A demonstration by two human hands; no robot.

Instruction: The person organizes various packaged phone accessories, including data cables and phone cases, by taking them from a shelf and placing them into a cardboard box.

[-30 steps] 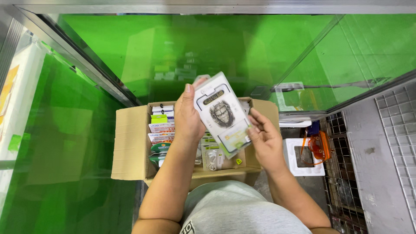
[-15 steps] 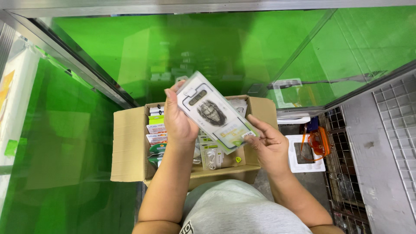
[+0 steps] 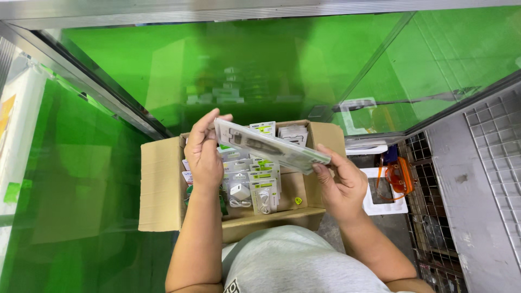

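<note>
Nearest the camera is the person's grey shirt [image 3: 296, 260], with both bare forearms reaching up from it. The right hand [image 3: 339, 182] grips the lower right end of a flat clear blister pack [image 3: 271, 145], fingers curled and pinched on its edge. The left hand [image 3: 203, 149] holds the pack's upper left end, thumb and fingers closed on it. The pack is tilted nearly edge-on and held above an open cardboard box [image 3: 163, 190]. Inside the box lie many small carded accessory packs [image 3: 255, 182] with white and green cards, some showing a white charger and cable. To the right of the box, on the floor, sits a white tray [image 3: 382, 203] with an orange tool [image 3: 400, 176] lying on it, beside a metal wire grid [image 3: 488, 157]. Beyond the box rise green glass panels [image 3: 228, 59] in metal frames.
</note>
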